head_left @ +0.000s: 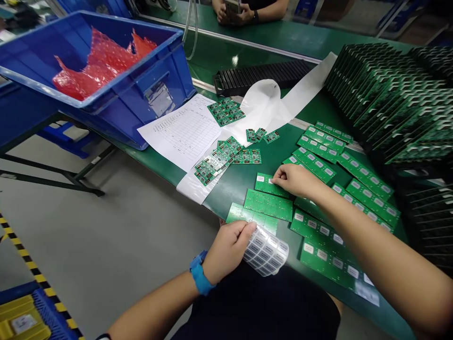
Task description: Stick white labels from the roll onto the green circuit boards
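Note:
My left hand (228, 248), with a blue band at the wrist, grips a curled sheet of printed silver-white labels (267, 250) near the table's front edge. My right hand (295, 179) is closed in a pinch over a green circuit board panel (264, 185). Its fingertips are at a small white label (271, 180) on that panel, to the right of another label (261, 179). Two panels without visible labels, one bare panel (268, 204) and another partly behind my left hand (237, 213), lie nearer to me. Labelled panels (320, 231) spread under and beside my right forearm.
Racked boards (382, 94) stand at the right. Populated boards (214, 165) lie by a printed form (184, 132) and white plastic film (262, 101). A black rack (262, 78) lies behind. At left is a blue bin (134, 94) with red plastic (99, 66). Another person's hands (235, 13) hold a phone.

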`<action>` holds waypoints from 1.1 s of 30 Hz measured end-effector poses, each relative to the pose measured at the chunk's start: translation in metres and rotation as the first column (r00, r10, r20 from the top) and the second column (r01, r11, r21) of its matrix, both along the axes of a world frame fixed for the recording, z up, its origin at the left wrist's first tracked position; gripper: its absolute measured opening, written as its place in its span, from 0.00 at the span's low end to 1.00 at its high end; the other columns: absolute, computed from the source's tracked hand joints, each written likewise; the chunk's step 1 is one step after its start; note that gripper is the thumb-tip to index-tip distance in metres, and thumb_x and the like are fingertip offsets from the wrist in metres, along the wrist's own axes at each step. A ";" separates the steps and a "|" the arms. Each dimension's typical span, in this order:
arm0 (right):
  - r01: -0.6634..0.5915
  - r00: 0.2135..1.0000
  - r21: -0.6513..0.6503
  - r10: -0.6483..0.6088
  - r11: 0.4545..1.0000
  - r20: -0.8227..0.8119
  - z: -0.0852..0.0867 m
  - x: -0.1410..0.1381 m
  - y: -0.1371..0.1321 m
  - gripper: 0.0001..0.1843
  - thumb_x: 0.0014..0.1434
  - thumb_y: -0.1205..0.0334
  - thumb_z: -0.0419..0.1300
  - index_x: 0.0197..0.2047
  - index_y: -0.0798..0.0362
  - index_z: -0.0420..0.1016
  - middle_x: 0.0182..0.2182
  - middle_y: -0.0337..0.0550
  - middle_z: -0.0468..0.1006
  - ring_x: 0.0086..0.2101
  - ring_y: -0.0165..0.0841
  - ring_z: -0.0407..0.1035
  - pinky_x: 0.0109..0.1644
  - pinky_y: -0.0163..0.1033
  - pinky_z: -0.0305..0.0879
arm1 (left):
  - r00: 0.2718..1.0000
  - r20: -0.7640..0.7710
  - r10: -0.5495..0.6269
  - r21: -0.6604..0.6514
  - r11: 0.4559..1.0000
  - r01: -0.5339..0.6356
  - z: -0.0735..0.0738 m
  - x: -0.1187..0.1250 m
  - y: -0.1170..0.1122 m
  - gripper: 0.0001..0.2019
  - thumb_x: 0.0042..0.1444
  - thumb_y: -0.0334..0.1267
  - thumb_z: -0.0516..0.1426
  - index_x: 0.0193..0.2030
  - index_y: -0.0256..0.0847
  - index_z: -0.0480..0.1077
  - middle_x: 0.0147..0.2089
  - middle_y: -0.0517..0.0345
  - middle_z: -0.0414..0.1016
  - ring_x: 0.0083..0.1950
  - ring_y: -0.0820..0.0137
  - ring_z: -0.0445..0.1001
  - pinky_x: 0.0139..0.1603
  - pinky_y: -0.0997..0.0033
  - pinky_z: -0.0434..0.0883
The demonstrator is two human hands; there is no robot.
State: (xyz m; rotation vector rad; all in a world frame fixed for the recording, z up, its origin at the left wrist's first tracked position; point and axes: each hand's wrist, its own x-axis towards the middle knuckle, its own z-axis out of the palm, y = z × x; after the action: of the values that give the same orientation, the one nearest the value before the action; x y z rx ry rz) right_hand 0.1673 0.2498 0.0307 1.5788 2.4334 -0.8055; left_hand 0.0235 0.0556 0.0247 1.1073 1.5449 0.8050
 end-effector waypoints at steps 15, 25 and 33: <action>0.003 0.936 -0.256 -0.092 0.967 -0.339 -0.003 0.031 0.007 0.14 0.51 0.71 0.55 0.41 0.52 0.60 0.29 0.40 0.73 0.33 0.32 0.70 0.38 0.37 0.65 | 0.940 0.265 0.213 -0.016 0.976 -0.216 -0.002 -0.002 -0.008 0.14 0.58 0.40 0.53 0.48 0.41 0.71 0.43 0.54 0.76 0.41 0.68 0.74 0.41 0.71 0.70; -0.079 0.954 0.312 0.163 0.947 -0.253 -0.010 0.028 -0.018 0.04 0.52 0.69 0.54 0.32 0.52 0.65 0.37 0.47 0.70 0.38 0.38 0.67 0.40 0.43 0.63 | 0.867 0.373 0.332 -0.058 0.940 -0.335 -0.005 0.001 0.002 0.23 0.51 0.36 0.60 0.55 0.41 0.64 0.42 0.56 0.76 0.41 0.69 0.74 0.41 0.73 0.71; -0.124 0.830 -0.155 0.016 0.980 -0.557 0.028 0.021 -0.095 0.08 0.53 0.58 0.60 0.37 0.51 0.70 0.32 0.40 0.73 0.33 0.31 0.68 0.37 0.37 0.65 | 0.913 0.283 0.293 0.006 0.952 -0.307 -0.004 0.004 0.006 0.10 0.53 0.39 0.58 0.42 0.41 0.69 0.34 0.61 0.72 0.32 0.74 0.70 0.32 0.78 0.68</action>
State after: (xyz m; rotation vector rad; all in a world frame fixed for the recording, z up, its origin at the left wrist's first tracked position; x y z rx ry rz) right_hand 0.1883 0.1551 0.0588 1.3056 2.6475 -1.6196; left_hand 0.0273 0.0620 0.0208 0.7584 1.4765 1.1626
